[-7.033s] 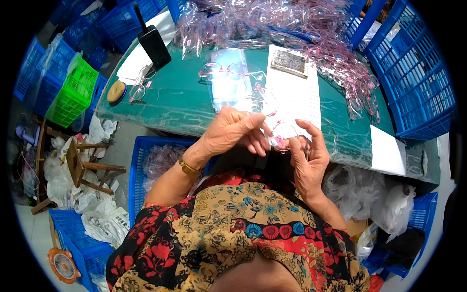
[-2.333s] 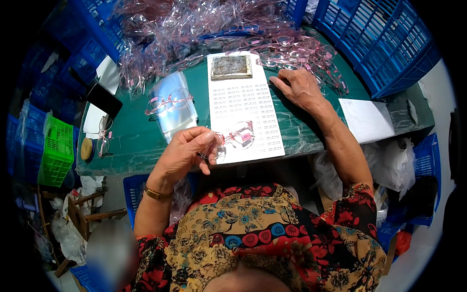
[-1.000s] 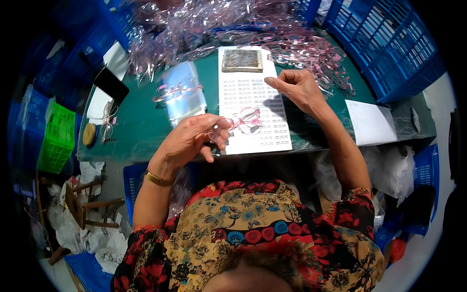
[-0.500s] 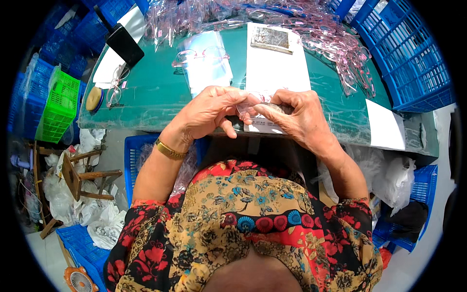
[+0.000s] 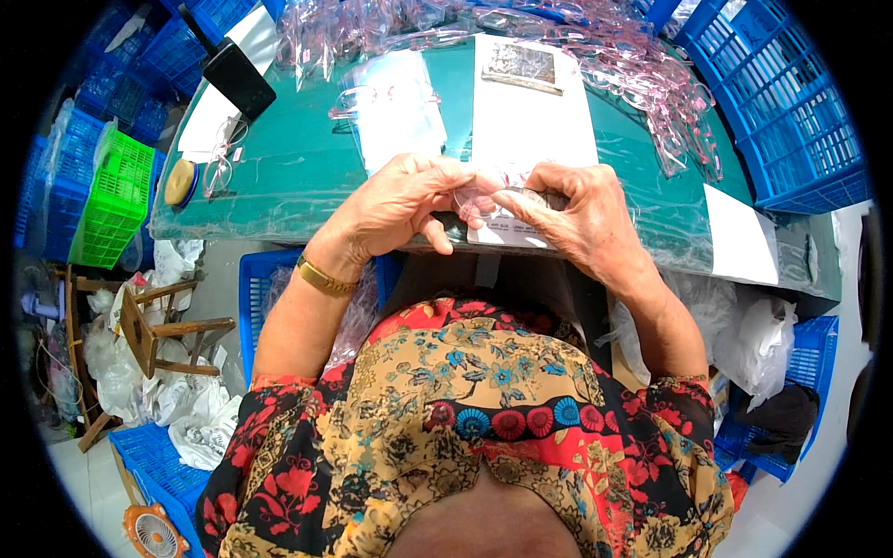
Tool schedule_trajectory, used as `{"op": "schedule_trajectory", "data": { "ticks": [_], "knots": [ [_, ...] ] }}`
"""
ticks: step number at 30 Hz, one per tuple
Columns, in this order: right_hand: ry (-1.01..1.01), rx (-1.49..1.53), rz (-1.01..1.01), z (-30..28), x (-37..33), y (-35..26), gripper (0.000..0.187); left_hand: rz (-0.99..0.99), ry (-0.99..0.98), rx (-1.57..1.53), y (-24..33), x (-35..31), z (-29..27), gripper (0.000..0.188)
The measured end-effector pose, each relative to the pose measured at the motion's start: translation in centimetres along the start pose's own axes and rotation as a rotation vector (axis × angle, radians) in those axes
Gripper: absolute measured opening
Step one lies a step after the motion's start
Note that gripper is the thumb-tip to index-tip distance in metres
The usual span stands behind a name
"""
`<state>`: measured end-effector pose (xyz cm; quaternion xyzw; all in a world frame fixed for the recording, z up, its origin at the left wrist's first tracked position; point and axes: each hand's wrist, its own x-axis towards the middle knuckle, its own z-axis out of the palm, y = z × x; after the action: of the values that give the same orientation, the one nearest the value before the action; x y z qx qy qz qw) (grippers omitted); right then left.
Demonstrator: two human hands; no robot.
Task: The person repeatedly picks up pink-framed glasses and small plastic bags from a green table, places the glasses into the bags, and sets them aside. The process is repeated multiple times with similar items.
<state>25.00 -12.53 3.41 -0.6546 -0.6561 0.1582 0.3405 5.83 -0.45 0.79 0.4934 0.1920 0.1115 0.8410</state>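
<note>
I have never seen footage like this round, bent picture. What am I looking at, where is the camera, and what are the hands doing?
No machine here: a camera worn on a person's head looks down through a fisheye lens, so straight edges curve. The left hand and right hand meet over the near edge of a green table, pinching a pair of clear pink glasses between them. Beneath lies a white sheet, and a heap of bagged pink glasses runs along the far side. A black phone lies at the left, and blue crates stand around.
</note>
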Motion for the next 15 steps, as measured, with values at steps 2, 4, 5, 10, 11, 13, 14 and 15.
{"op": "schedule_trajectory", "data": {
  "ticks": [2, 4, 5, 10, 11, 13, 14, 15],
  "knots": [
    [-0.004, 0.011, 0.009, -0.02, -0.01, 0.03, 0.038, 0.003, 0.019, 0.005, 0.08, -0.03, 0.20, 0.040],
    [-0.009, 0.008, 0.012, -0.09, -0.01, 0.03, 0.038, 0.010, 0.017, 0.008, 0.09, -0.01, 0.17, 0.040],
    [-0.012, 0.001, 0.010, -0.13, 0.00, 0.01, 0.038, 0.006, 0.013, 0.006, 0.09, 0.03, 0.12, 0.040],
    [-0.014, -0.029, 0.002, -0.14, 0.00, -0.06, 0.037, 0.022, 0.001, 0.010, 0.26, -0.09, 0.27, 0.038],
    [-0.016, -0.033, 0.005, -0.19, 0.01, -0.19, 0.037, -0.004, 0.018, 0.019, 0.42, -0.11, 0.42, 0.037],
    [-0.017, -0.035, 0.005, -0.20, 0.01, -0.22, 0.037, -0.056, 0.052, 0.039, 0.71, -0.12, 0.69, 0.035],
    [-0.015, -0.032, 0.003, -0.18, 0.02, -0.20, 0.037, -0.054, 0.054, 0.058, 0.73, -0.15, 0.71, 0.035],
    [-0.011, -0.030, 0.003, -0.20, 0.01, -0.19, 0.037, -0.053, 0.054, 0.077, 0.78, -0.13, 0.73, 0.034]
  ]
}}
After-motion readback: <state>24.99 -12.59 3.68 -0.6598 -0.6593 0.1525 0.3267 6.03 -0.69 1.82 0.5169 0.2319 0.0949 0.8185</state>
